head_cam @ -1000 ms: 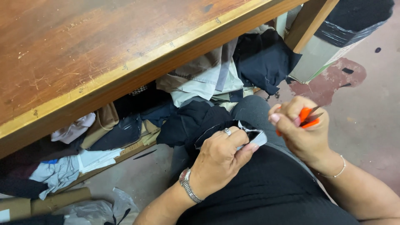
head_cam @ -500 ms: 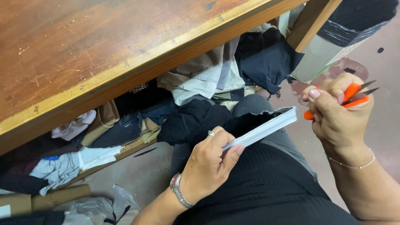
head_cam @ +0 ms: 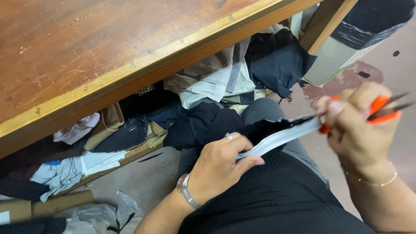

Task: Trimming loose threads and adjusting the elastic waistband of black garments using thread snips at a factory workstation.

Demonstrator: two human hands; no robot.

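**Both hands stretch a pale strip over the lap, snips in the right**

The left hand [head_cam: 219, 167] is closed in a pinch, thumb and fingers clamped on the near end of a pale strip of fabric [head_cam: 281, 136]. A ring sits on one finger and a metal watch [head_cam: 187, 197] circles the wrist. The strip runs taut, rising to the right, over the person's lap of dark ribbed cloth, with a ragged black edge of fabric lying along its upper side.

The right hand [head_cam: 357, 130] is curled shut around orange-handled snips [head_cam: 381, 110]; their dark blades point right, out past the fingers. The same hand meets the far end of the strip, though motion blur hides exactly how it grips there. A thin bracelet hangs on that wrist.

Above, the worn wooden bench [head_cam: 108, 47] fills the upper left. Beneath its edge lies a heap of folded garments [head_cam: 216, 82] in black, grey and white, with cardboard tubes [head_cam: 60, 203] and crumpled plastic on the floor at lower left.
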